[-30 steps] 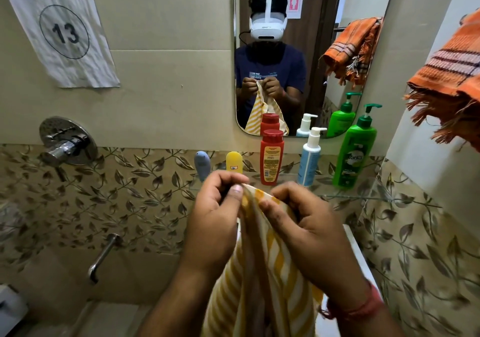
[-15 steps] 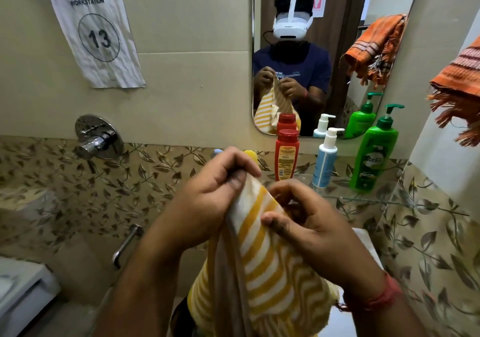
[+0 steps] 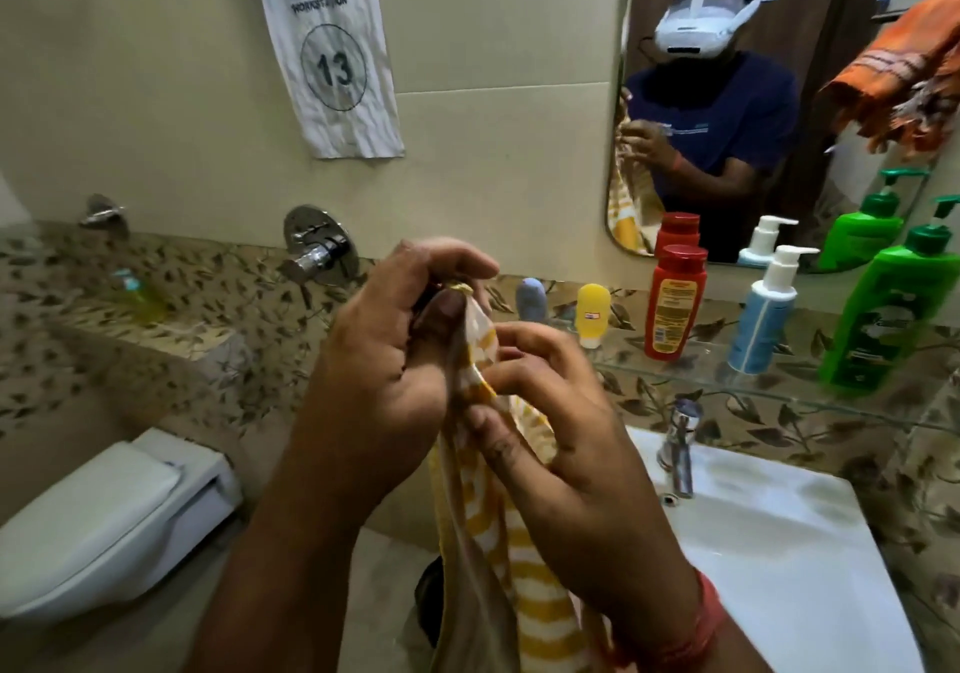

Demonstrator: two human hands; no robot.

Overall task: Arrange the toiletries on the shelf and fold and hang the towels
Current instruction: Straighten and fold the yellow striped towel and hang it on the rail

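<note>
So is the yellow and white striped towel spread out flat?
No, bunched. Both hands pinch the yellow and white striped towel near its top; it hangs in folds.

I see both of my forearms reaching up from the bottom of the head view, bare, converging in the middle. My left hand (image 3: 395, 360) is the higher one, back toward the camera, fingers curled over and thumb pressed against them, pinching the top corner of the yellow-and-white striped cloth towel (image 3: 524, 589). My right hand (image 3: 566, 444) sits just beside and slightly below it, touching it, with its fingers (image 3: 524, 340) bent in to pinch the same edge a little lower while the thumb presses from the near side. A red thread band (image 3: 701, 620) circles my right wrist.
</note>
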